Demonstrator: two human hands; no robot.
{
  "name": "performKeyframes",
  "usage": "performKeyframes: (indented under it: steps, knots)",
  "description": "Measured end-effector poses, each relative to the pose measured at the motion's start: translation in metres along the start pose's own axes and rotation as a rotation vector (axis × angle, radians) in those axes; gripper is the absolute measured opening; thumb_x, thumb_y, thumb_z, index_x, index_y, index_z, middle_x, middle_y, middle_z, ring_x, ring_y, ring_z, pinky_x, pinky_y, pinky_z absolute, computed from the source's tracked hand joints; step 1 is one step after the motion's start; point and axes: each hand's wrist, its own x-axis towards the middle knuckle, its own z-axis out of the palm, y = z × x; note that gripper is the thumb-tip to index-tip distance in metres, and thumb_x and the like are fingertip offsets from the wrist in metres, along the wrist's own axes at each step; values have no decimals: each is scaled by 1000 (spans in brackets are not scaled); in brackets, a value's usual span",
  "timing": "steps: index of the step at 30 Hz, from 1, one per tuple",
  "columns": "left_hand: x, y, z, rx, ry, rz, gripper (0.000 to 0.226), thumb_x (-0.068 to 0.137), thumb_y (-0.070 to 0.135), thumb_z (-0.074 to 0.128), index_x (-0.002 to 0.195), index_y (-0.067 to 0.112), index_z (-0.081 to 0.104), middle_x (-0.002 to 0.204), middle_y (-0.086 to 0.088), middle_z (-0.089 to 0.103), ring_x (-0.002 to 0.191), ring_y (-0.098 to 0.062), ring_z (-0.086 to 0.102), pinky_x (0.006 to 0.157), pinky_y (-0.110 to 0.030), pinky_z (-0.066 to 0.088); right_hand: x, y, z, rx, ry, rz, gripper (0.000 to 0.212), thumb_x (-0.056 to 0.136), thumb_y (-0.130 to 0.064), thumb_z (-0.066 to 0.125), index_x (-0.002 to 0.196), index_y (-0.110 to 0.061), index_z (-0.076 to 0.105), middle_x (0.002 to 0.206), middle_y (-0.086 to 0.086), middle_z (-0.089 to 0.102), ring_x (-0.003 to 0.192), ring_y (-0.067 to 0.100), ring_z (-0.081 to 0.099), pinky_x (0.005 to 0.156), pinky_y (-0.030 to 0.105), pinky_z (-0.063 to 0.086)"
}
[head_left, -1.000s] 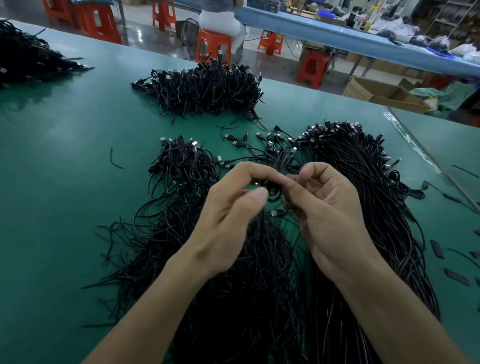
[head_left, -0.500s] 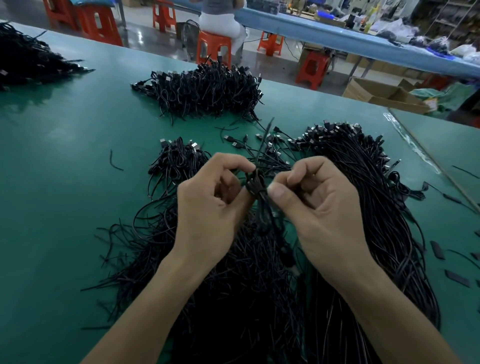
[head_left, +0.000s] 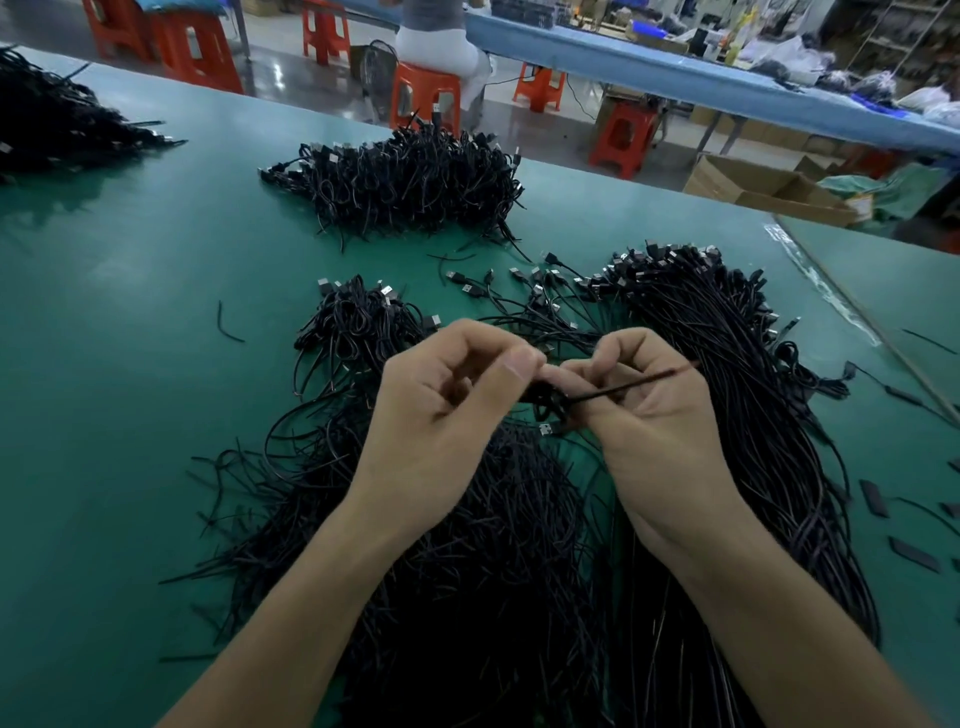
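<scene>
While I work just above the heap of loose cables (head_left: 493, 571) nearest me, the coiled cable (head_left: 545, 402) sits between both grips, lifted off the surface (head_left: 130, 364). My left grip (head_left: 441, 415) pinches the coil between thumb and forefinger. My right grip (head_left: 654, 415) is curled round the black tail (head_left: 639, 382), which sticks out to the right past its knuckles; I cannot tell if it is a tie or the cable's own end.

To do this well, I judge I should hold the coil firm, pull the tail taut and wind it tight around the waist. The plug (head_left: 548, 429) hanging below could snag the heap.

Just beyond lie a small pile of coiled bundles (head_left: 358, 322) on the left and long straight cables (head_left: 727, 364) on the right. Farther off are a bigger bundle pile (head_left: 410, 176) and, past it, orange stools (head_left: 423, 93).
</scene>
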Motion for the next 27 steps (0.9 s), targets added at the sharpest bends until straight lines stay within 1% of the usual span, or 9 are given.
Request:
performKeyframes:
  steps: [2, 6, 9, 11, 14, 16, 18, 21, 27]
  knots:
    - [-2, 0, 0, 18, -18, 1, 8, 88, 21, 75, 91, 20, 68, 84, 3, 74, 65, -10, 63, 56, -20, 45, 1, 2, -2, 62, 29, 39, 29, 82, 7, 70, 81, -15, 51, 71, -3, 67, 72, 8, 65, 71, 20, 54]
    - [-6, -3, 2, 46, -66, 8, 21, 80, 24, 83, 90, 25, 64, 86, 8, 73, 67, -15, 56, 55, -30, 44, 1, 1, -6, 0, 49, -3, 31, 85, 11, 67, 82, -15, 49, 71, -5, 67, 73, 9, 64, 72, 20, 53]
    - [-5, -9, -2, 90, -62, -158, 38, 69, 42, 87, 93, 31, 61, 85, 13, 62, 69, -8, 54, 56, -22, 44, 0, -6, -6, -42, 35, -91, 32, 85, 9, 68, 83, -17, 50, 75, -5, 66, 74, 9, 63, 75, 19, 52]
    - [-3, -12, -4, 100, -198, -296, 44, 70, 46, 86, 99, 29, 59, 86, 6, 66, 70, -10, 65, 60, -23, 53, -3, -12, -3, -110, -35, -169, 31, 86, 4, 69, 82, -22, 51, 78, -4, 67, 73, 9, 64, 73, 20, 53]
    - [-6, -10, 2, -68, -331, -295, 9, 92, 23, 69, 86, 20, 65, 69, -2, 69, 58, -7, 67, 53, -20, 53, -8, -15, 7, -350, -115, -312, 30, 86, -9, 68, 79, -32, 50, 83, -3, 66, 70, 13, 64, 64, 25, 53]
    - [-7, -9, 4, -45, -289, -252, 23, 98, 17, 62, 76, 22, 66, 59, 3, 66, 49, -6, 63, 47, -18, 49, -9, -15, 10, -487, -118, -393, 28, 89, -12, 66, 81, -33, 50, 84, -4, 63, 78, 19, 62, 69, 33, 53]
    - [-5, -13, 4, -2, -197, -237, 10, 94, 31, 68, 85, 26, 66, 60, 2, 66, 47, -12, 62, 44, -25, 48, -9, -13, 9, -549, -96, -421, 24, 90, -13, 64, 83, -31, 50, 85, -6, 61, 80, 19, 61, 70, 35, 52]
    - [-4, -17, 1, 163, -18, -207, 23, 78, 52, 72, 89, 34, 63, 54, 5, 59, 41, -7, 51, 41, -22, 39, -9, -10, 8, -501, -38, -359, 23, 89, -14, 64, 85, -33, 51, 86, -6, 61, 79, 17, 61, 68, 35, 53]
    - [-2, -16, -7, 179, 82, -90, 37, 83, 6, 76, 92, 40, 65, 58, 9, 59, 45, -4, 50, 43, -20, 41, -14, 4, 13, -145, -89, -117, 31, 89, 6, 65, 83, -22, 53, 80, -3, 67, 78, 9, 63, 72, 19, 52]
